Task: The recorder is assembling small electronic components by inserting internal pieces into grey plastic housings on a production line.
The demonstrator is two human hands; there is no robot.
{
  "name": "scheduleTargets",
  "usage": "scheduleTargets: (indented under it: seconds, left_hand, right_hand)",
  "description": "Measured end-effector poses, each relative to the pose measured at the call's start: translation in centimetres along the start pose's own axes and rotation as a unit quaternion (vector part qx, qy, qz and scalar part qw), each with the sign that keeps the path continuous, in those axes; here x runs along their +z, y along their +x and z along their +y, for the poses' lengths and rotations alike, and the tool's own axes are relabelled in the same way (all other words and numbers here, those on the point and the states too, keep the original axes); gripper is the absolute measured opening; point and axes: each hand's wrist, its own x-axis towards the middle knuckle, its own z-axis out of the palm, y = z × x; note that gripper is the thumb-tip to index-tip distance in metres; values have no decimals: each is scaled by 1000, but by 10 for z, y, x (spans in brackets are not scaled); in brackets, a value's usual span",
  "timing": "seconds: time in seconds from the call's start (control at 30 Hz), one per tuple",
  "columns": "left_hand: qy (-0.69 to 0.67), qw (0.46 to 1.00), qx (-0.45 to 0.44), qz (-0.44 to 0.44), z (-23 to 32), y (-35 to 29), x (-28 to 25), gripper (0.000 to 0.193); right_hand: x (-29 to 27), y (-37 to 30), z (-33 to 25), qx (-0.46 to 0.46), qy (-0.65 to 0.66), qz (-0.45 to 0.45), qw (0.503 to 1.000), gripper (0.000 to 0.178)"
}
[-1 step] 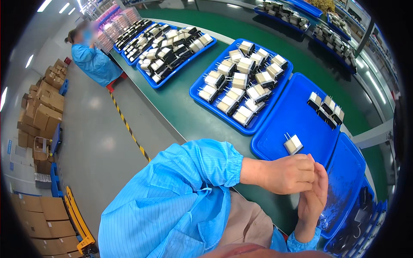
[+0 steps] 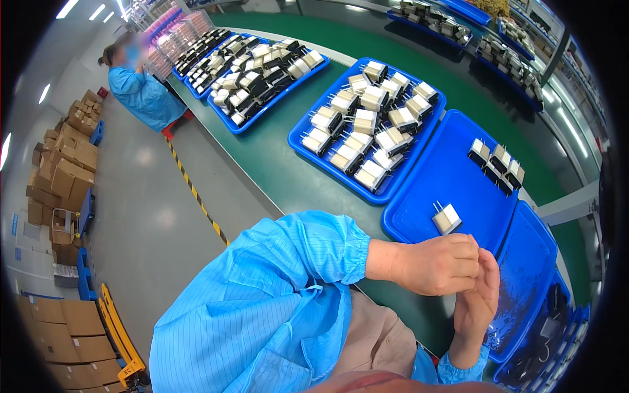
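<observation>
White plug part (image 2: 447,219): lies alone with two prongs up on the blue tray (image 2: 452,180), just beyond the knuckles and touched by neither hand.
Left hand (image 2: 438,265): curled into a loose fist, fingertips pressed against the right hand; whether anything small sits between them cannot be told.
Right hand (image 2: 477,302): raised upright, fingers bent toward the left fist; contents hidden.
Step in hand: judged a pause between pieces, both hands together just short of the tray.
Next move calls for: one hand opening and reaching forward over the tray rim to pinch the plug part by its body, clear of the prongs.
Farther out: four more parts (image 2: 496,162) stand in a cluster at the tray's far side.

Factory line: blue trays (image 2: 452,170) of parts
</observation>
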Motion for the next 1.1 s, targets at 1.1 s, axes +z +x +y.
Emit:
scheduleTargets:
  seconds: [1.1]
  left_hand:
    - [-12, 1000, -16, -15, -6, -2, -24, 13]
  right_hand:
    - [-13, -6, -15, -66, -400, 53, 913, 9]
